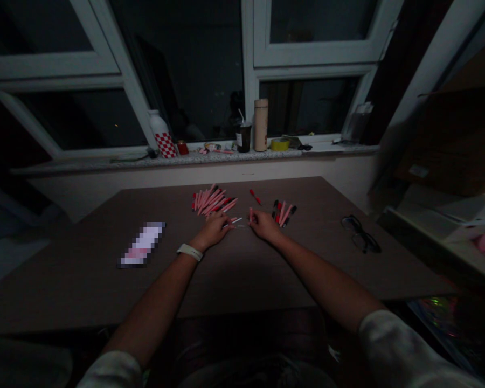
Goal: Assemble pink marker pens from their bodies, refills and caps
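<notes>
My left hand [215,229], with a pale watch band at the wrist, pinches a slim pen [236,220] whose light end points right. Facing it, my right hand [265,225] has its fingers closed on a short pink pen part [251,214], held upright. A small gap separates the two pieces. Just beyond my left hand lies a pile of pens [208,201], mostly pink with some red and black. A smaller group of pens [283,213] rests right of my right hand. One red and black pen [255,196] lies alone between the groups.
On the brown table [242,285], a phone [143,245] lies at left and black-framed glasses [360,234] at right. The windowsill [210,158] behind holds a checkered bottle [164,137], a dark drink cup [243,138], a beige flask [261,126] and yellow tape [279,144].
</notes>
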Motion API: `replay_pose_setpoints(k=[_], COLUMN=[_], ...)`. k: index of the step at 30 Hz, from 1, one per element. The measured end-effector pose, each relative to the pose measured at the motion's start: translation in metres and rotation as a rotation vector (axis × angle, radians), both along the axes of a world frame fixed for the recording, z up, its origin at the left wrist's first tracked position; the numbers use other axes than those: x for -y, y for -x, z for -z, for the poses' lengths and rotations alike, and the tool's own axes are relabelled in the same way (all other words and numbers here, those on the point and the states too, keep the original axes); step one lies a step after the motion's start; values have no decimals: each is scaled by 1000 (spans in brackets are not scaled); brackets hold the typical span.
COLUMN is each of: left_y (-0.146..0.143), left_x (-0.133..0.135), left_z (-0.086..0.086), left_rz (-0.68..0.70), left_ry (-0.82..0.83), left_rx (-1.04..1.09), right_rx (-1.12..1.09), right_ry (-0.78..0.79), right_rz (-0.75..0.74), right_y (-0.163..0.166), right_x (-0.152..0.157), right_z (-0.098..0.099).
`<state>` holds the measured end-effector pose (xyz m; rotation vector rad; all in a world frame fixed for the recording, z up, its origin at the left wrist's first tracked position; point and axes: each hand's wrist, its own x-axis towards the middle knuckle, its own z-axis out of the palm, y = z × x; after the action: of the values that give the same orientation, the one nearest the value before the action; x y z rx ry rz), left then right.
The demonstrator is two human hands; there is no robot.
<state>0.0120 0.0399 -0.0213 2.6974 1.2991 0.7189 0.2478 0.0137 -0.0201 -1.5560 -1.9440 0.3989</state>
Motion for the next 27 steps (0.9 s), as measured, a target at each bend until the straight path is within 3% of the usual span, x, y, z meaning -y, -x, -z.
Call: replay_pose_setpoints(k=[6,12,17,22,27], left_y=[-2,-2,-4,-12,-21], left_x=[-2,-4,-3,6,12], left_z=[0,-4,-9,-16,-18], left_rz=[-8,-79,-1,13,-1], left_ry=[-47,-92,-185,-139,-56], left_rx=[50,160,208,316,419], right_rx=[-16,-170,-295,-321,-236], right_ry=[-17,-116,-244,-405,-518], right_rz=[24,16,71,132,-3], right_y=[1,1,2,-1,1], right_x=[-3,-5,-5,2,16], right_z=[3,6,6,-4,-15])
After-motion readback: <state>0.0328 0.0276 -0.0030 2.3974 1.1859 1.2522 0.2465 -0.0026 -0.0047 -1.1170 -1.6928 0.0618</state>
